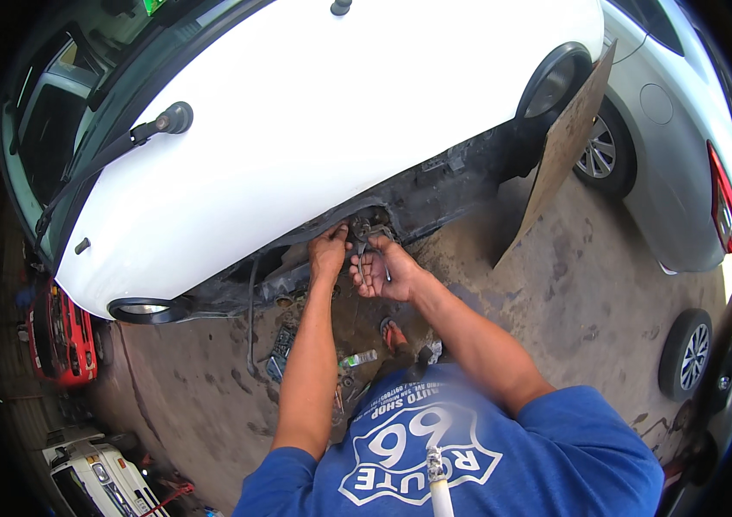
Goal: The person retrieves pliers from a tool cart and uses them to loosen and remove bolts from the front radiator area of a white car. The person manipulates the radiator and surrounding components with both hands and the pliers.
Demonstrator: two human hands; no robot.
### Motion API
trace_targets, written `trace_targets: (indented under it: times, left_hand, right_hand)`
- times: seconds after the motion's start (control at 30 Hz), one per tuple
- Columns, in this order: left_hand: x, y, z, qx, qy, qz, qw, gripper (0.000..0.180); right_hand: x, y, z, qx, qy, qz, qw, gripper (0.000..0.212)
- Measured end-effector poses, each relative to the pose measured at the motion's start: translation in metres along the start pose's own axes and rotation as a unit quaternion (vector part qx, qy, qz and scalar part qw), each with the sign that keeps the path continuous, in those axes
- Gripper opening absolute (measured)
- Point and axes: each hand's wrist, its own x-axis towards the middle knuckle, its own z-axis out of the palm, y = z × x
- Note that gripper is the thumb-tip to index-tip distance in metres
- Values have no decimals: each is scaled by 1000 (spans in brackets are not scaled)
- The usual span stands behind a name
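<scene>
I lean over the bare front of a white car [314,129], its bumper off and the dark front frame [435,194] exposed. My left hand [328,252] presses on a small dark metal part [361,227] fixed at the middle of that frame. My right hand [381,269] is just right of it, palm up, fingers curled round a thin metal tool [386,265] that points up at the same part. The two hands almost touch.
Below my arms lie a tray of sockets [280,349], a small bottle [359,358] and my sandalled foot [394,336] on the stained concrete. A cardboard sheet [556,155] leans by the car's right headlight opening. A silver car [685,129] stands right, a red vehicle [60,336] left.
</scene>
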Motion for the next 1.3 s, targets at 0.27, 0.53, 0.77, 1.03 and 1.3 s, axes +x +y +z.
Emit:
trace_targets:
  times: [0.27, 0.53, 0.77, 1.03, 1.3]
  left_hand:
    - [25, 9, -22, 118, -119, -96, 981, 31]
    - [59, -27, -30, 236, -86, 120, 961, 42]
    - [92, -65, -25, 256, -6, 178, 950, 37]
    - [98, -55, -42, 164, -171, 24, 971, 37]
    - [67, -20, -29, 123, -204, -73, 969, 37]
  right_hand:
    - [3, 14, 13, 2, 79, -33, 996, 62]
    - [-2, 11, 19, -97, 151, -24, 984, 62]
    - [3, 8, 30, -375, 283, -98, 877, 67]
    - [16, 11, 42, -291, 283, -90, 910, 65]
    - [0, 13, 15, -14, 49, -38, 998, 59]
